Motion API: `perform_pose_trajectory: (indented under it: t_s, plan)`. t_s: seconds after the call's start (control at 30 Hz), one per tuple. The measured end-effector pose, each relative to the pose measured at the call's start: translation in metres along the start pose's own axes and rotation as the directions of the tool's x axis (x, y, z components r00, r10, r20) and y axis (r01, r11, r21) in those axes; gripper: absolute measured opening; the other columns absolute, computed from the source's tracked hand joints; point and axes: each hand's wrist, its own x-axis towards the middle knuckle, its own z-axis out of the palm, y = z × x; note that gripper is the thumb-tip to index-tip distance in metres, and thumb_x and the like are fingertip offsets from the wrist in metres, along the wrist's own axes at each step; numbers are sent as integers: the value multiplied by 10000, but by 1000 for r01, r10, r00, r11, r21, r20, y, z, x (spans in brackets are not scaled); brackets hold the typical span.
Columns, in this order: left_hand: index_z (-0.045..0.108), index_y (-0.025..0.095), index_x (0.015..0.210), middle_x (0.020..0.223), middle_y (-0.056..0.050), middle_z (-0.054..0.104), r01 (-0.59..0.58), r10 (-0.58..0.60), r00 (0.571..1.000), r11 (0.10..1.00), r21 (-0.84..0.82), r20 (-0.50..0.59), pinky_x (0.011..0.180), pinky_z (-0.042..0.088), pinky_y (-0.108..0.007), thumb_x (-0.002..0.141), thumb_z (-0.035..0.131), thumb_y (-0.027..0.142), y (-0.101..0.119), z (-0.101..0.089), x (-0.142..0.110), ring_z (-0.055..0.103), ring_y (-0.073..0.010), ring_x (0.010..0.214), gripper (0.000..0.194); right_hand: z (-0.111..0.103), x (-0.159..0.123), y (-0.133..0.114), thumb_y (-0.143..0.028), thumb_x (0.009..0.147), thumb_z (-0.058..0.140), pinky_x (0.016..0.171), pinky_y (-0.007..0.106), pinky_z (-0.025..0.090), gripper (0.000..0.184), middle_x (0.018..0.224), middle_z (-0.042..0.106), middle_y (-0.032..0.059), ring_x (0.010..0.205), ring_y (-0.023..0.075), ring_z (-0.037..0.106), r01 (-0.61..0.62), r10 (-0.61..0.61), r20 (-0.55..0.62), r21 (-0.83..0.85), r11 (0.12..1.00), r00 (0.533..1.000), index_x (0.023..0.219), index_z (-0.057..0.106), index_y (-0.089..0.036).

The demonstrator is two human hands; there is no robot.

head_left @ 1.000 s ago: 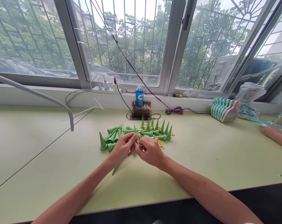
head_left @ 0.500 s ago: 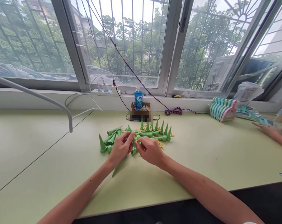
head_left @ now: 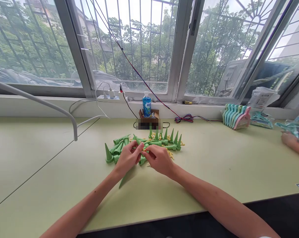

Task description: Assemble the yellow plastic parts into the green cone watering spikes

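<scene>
**Both hands closed, meeting on one green spike at frame center**

Left hand (head_left: pixel 128 154): closed, thumb and fingers gripping a green spike (head_left: pixel 137 140), just left of center. Spike is tilted, tip toward upper left, wide end toward the right hand (head_left: pixel 160 158). Right hand: curled, thumb and index in a tight pinch on a small yellow piece (head_left: pixel 144 150) at the spike's wide end. Fingers hide most of the contact; can't tell how deep the piece sits.

Around them: loose green spikes (head_left: pixel 119 145) lying in a pile behind the left hand, upright spikes (head_left: pixel 171 136) in a row right of center, yellow pieces (head_left: pixel 170 154) scattered just beside the right hand. One separate spike (head_left: pixel 124 179) lies below the left wrist, tip toward bottom of frame. All on the pale green table (head_left: pixel 196 188).

Far right edge: another person's hand (head_left: pixel 289 140) at some plastic-wrapped items (head_left: pixel 294 128), well apart.
</scene>
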Motion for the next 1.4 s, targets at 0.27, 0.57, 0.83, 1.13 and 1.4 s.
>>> perform_pose_trajectory:
  t_s: [0.27,0.57,0.83,1.13,1.4]
  plan:
    - [536,182,799,575,39,518,-29,32,999,996,-79,38,408,350,-208,850,613,512,-5,-1,2,453,-86,443,344,-3,3,0,-467,926,551,555,214,401,323,771,613,11,591,106,537,-257,256,27,121,959,966,990,601,-155]
    - [511,180,776,551,54,487,-36,40,997,997,-71,64,409,332,-204,869,592,511,0,0,-1,418,-69,415,353,-8,7,-6,-517,999,371,612,227,368,488,701,604,5,629,110,508,-310,249,254,236,921,934,781,628,-164]
    - [478,186,750,558,48,490,-29,36,997,995,-96,68,399,321,-205,862,597,524,-3,0,1,423,-72,424,375,-10,9,-8,-531,986,387,576,236,334,502,655,566,0,590,106,447,-350,274,272,286,892,922,774,643,-154]
    - [480,184,748,569,42,504,-22,27,998,996,-88,55,394,329,-201,852,606,530,-4,-1,1,440,-74,433,382,-11,9,-6,-521,987,402,562,227,320,485,642,550,-12,574,96,425,-322,242,266,316,892,933,763,635,-159]
    - [479,187,746,555,46,494,-38,42,997,996,-75,59,396,337,-204,865,590,525,-7,-1,2,436,-75,428,375,-10,9,-7,-526,983,401,552,230,311,506,606,518,-18,563,98,413,-333,254,265,321,887,930,711,621,-159]
